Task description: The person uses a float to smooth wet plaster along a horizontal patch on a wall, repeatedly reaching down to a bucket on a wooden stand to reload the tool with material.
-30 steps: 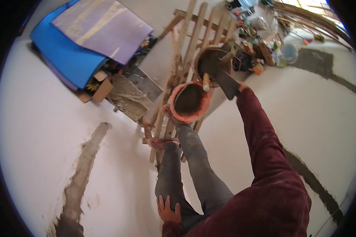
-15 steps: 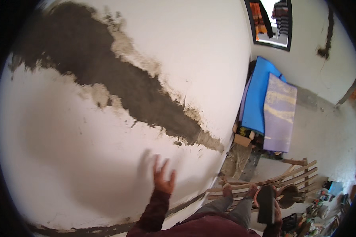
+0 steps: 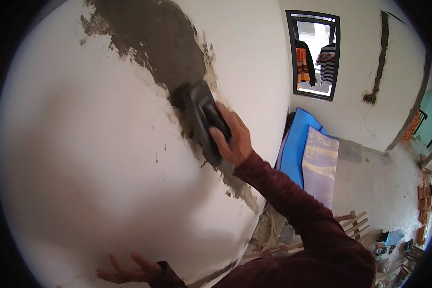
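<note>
My right hand [image 3: 236, 139] is wrapped round the handle of a black plastering float [image 3: 196, 113]. The float lies against the wall, tilted along a band of dark grey wet mortar [image 3: 151, 36] that slants down to the right across the white wall [image 3: 77, 158]. Ragged, smeared edges border the band. Low on the left, my left hand [image 3: 132, 271] has its fingers spread and nothing in them. It is close to the wall; whether it touches I cannot tell. The float's working face is hidden against the mortar.
A slatted wooden platform [image 3: 357, 224] is below me, partly hidden by my right arm. Blue and lilac foam mats [image 3: 293, 153] lean in the corner beneath a window [image 3: 314, 55]. Tools and clutter [image 3: 389, 247] lie on the floor at right, near stacked bricks [image 3: 423, 204].
My right hand has brought the float up from near the platform onto the mortar band. My left hand has dropped lower and leftward in view. The view has shifted too.
</note>
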`<state>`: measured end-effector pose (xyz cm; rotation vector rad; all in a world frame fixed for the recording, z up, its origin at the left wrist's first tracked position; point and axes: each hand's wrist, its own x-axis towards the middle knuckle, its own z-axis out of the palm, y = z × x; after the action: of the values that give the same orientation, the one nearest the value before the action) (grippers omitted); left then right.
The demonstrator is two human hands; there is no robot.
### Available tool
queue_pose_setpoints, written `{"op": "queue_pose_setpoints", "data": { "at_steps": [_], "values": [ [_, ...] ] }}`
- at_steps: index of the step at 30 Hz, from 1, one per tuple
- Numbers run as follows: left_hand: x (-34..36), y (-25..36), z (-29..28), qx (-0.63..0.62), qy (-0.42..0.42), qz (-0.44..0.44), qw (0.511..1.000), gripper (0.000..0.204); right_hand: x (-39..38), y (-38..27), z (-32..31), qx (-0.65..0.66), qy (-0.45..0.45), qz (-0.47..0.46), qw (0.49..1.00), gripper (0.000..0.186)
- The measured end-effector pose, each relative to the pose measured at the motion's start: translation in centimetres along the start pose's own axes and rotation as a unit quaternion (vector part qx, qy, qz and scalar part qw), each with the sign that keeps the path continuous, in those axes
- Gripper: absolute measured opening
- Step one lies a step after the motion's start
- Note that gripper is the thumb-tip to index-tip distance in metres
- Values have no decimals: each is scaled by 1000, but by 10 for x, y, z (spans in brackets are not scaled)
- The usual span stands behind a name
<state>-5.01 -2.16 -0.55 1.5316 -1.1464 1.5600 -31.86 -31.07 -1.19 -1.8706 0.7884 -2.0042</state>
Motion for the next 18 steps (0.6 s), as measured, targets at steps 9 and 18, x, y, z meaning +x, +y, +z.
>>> {"op": "queue_pose_setpoints", "data": {
  "at_steps": [9,18],
  "values": [
    [-23,-16,18,114,-33,19,993,66,-10,28,36,-70,-27,-59,995,61],
    [-20,-16,20,113,-43,30,992,68,43,5,34,-86,-4,-83,993,53]
  ]
}}
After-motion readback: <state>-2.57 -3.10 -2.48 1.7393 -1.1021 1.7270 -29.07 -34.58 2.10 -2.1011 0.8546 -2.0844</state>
